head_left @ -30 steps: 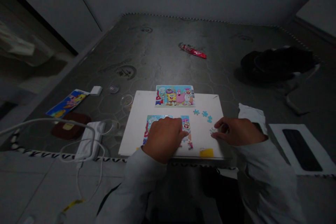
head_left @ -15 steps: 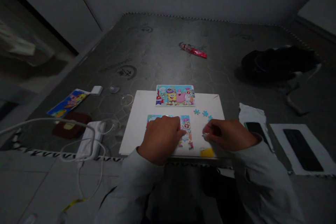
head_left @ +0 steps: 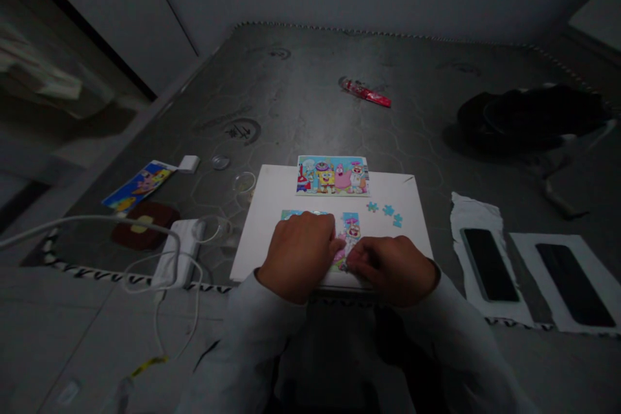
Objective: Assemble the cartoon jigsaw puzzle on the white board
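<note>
1. On the near half of the white, flat, rectangular board (head_left: 264,223) lies a partly joined cartoon jigsaw puzzle of thin, brightly coloured pieces (head_left: 352,225). Its longer axis appears to run left to right, along the board's long side; much of it is covered.
2. Over the board's near middle, the person's bare left hand (head_left: 301,252) lies knuckles up across the puzzle's left and central part, thumb towards the right. Its fingertips are hidden, so one cannot tell how closed its grip is or whether it has hold of anything.
3. Over the board's near right part, the bare right hand (head_left: 391,268) has its fingers bent and the tips drawn close together. Whether a piece sits between them cannot be told.
4. Across the board, the key relation is sideways: the puzzle lies left of the right hand, whose fingertips are at its lower right part. That hand is nearer to this end; the left hand covers the other.
5. On the board's right half, beyond the right hand, lie three loose, light-blue, knobbed cardboard pieces (head_left: 389,210), nearer to that hand than to the left.
6. At the board's far edge lies a glossy, rectangular, printed cartoon card (head_left: 333,176).
</note>
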`<state>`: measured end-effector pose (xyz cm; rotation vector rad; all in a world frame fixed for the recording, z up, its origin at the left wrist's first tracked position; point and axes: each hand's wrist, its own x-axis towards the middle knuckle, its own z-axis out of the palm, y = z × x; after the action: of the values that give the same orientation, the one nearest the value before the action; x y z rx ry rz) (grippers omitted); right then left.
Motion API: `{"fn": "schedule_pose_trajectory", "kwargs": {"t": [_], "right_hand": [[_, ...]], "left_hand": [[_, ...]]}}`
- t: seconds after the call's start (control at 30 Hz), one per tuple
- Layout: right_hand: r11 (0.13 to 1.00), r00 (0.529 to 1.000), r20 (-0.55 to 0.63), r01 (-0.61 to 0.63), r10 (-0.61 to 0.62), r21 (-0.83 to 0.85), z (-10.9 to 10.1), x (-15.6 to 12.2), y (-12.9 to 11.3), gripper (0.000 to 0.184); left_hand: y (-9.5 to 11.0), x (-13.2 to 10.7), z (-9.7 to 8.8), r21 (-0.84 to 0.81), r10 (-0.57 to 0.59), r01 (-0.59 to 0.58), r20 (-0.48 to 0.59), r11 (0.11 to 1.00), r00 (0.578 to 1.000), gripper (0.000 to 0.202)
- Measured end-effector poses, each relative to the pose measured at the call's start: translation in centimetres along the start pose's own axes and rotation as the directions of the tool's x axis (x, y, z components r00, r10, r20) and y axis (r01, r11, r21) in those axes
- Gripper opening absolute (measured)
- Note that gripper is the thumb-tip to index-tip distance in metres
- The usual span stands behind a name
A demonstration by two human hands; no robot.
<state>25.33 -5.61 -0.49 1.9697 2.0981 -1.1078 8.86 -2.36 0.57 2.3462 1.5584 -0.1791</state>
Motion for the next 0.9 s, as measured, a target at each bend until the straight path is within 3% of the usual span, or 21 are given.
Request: {"fn": "schedule_pose_trajectory", "kwargs": {"t": [0.2,0.4,0.9], "right_hand": [[0.985,0.992,-0.07,-0.112,0.104,-0.131,0.26,0.77,0.65,0.015],[0.974,0.992,0.002,-0.122,0.125,-0.19,0.31,0.74,0.64,0.017],[0.966,0.987,-0.047,-0.159,0.152,-0.205,1.04,0.74,1.04,0.023]], "left_hand": [[0.17,0.18,-0.07,-0.002,0.025,-0.024,0.036,1.0,0.999,0.025],[0.13,0.29,0.18,0.0,0.031,-0.032,0.038,1.0,0.999,0.024],[0.13,0.53,0.14,-0.013,0.028,-0.027,0.1,1.0,0.995,0.029]]}}
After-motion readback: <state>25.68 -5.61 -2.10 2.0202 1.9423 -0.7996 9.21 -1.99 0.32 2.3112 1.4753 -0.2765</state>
